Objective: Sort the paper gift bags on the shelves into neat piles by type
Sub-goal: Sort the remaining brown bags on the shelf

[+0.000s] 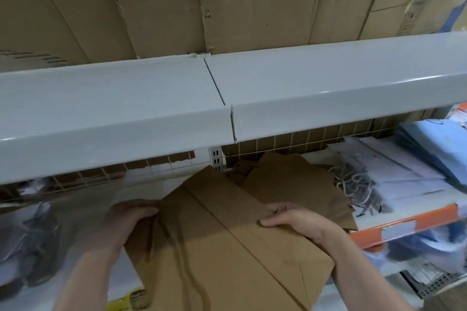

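**Both hands on the brown bags**

I saw the left hand [131,212] curled over the left edge of the flat brown paper bags [227,242], fingers together. The right hand [290,219] gripped the right edge, thumb lying on top. The stack sat between them, tilted, partly on the lower shelf [404,222]. More brown bags [290,179] lay behind; white bags [404,171] with cord handles and blue bags [434,144] sat to the right. The grey upper shelf [227,96] overhung everything.
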`<state>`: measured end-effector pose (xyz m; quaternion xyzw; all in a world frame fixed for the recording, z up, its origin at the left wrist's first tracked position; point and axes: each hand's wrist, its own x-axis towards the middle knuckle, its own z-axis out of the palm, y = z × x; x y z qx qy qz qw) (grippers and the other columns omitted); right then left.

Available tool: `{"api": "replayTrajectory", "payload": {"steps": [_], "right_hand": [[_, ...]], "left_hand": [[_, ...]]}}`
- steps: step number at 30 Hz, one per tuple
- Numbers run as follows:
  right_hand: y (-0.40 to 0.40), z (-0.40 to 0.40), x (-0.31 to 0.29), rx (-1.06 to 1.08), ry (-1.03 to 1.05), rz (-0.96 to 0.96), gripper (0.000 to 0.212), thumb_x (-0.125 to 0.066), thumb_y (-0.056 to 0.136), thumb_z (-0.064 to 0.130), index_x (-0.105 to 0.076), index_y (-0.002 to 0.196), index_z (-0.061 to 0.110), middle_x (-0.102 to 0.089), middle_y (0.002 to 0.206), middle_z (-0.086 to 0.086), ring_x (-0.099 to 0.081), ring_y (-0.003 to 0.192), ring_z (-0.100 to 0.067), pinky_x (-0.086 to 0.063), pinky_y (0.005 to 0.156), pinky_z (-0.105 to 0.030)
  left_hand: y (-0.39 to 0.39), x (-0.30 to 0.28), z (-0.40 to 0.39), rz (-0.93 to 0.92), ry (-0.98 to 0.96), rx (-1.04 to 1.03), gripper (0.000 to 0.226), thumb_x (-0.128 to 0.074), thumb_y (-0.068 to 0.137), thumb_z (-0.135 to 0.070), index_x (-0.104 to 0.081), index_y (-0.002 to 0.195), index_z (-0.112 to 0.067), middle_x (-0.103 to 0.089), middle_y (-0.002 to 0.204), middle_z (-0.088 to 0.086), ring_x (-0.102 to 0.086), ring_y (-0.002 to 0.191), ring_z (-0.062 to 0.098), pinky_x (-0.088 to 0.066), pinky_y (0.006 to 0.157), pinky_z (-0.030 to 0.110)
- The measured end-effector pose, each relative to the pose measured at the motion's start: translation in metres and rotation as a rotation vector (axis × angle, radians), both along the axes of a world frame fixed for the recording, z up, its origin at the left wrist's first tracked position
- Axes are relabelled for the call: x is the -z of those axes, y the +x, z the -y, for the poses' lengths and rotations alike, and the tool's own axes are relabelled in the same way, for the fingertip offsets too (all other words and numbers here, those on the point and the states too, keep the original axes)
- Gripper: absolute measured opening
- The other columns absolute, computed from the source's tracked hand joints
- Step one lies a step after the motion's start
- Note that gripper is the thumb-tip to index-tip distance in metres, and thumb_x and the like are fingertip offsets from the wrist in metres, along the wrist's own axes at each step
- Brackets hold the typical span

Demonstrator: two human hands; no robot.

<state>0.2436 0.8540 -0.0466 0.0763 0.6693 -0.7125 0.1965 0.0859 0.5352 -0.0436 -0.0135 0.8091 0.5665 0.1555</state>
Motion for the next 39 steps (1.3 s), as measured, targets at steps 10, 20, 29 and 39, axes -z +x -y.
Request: {"api": "replayTrajectory", "payload": {"steps": [10,20,29,39], "right_hand": [[0.043,-0.075,0.030,0.541,-0.287,-0.070,0.038,-0.060,0.074,-0.003,-0.070,0.098,0.025,-0.074,0.092,-0.009,-0.071,0.077,-0.025,-0.056,0.061,-0.031],[0.026,-0.116,0.074,0.680,-0.363,0.100,0.034,-0.056,0.081,-0.019,-0.052,0.106,0.003,-0.074,0.084,-0.017,-0.073,0.072,-0.028,-0.057,0.056,-0.030],[0.015,-0.119,0.068,0.439,0.701,0.150,0.048,-0.071,0.078,0.053,-0.065,0.065,0.007,-0.065,0.056,-0.009,-0.065,0.050,-0.020,-0.050,0.047,-0.026],[0.003,-0.144,0.078,0.122,1.453,-0.208,0.042,-0.046,0.089,0.053,-0.050,0.128,0.038,-0.051,0.129,0.003,-0.041,0.125,-0.024,-0.032,0.106,-0.039]], "left_hand": [[0.054,0.010,-0.105,0.163,0.119,0.103,0.034,-0.068,0.087,-0.021,-0.057,0.118,-0.013,-0.072,0.094,0.011,-0.070,0.080,0.033,-0.054,0.071,0.036],[0.090,0.038,-0.180,0.003,0.051,-0.052,0.041,-0.066,0.079,0.012,-0.058,0.116,-0.005,-0.062,0.087,0.008,-0.058,0.073,0.019,-0.045,0.059,0.019],[0.096,0.066,-0.207,-0.165,-0.686,0.234,0.064,-0.066,0.079,-0.056,-0.042,0.137,-0.044,-0.034,0.150,-0.010,-0.023,0.142,0.020,-0.024,0.112,0.037],[0.102,0.084,-0.213,-0.278,-0.807,0.255,0.071,-0.053,0.081,-0.067,-0.029,0.144,-0.045,-0.014,0.156,-0.015,-0.006,0.145,0.017,-0.018,0.113,0.037]]}}
